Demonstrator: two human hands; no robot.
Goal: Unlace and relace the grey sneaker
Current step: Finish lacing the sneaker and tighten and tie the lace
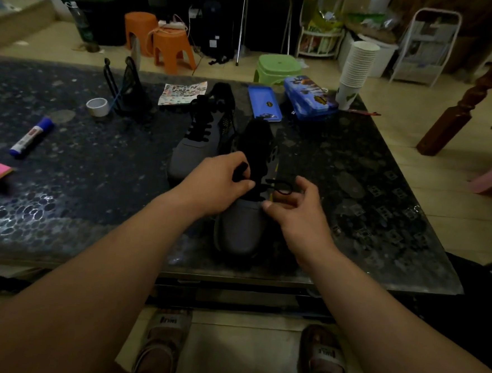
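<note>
Your dark speckled table [63,202] fills the view, and the grey sneaker [240,232] sits right by its near edge, toe pointing at you, heel toward the far edge. The second sneaker [197,142] lies just beside it on the left, further toward the middle of the table, black laces done up.

Your left hand [216,184] is over the sneaker's tongue, fingers curled, thumb and forefinger pinching a piece of the black lace [281,186]. Your right hand [298,216] sits on the other side, fingers loosely curled, thumb tip touching the grey upper. A loop of lace reaches its fingers, but I cannot tell whether it's gripped.

Up at the far edge are the blue pencil case [309,99] and the stack of paper cups [358,66]. Toward the left edge lies the glue stick [31,137].
</note>
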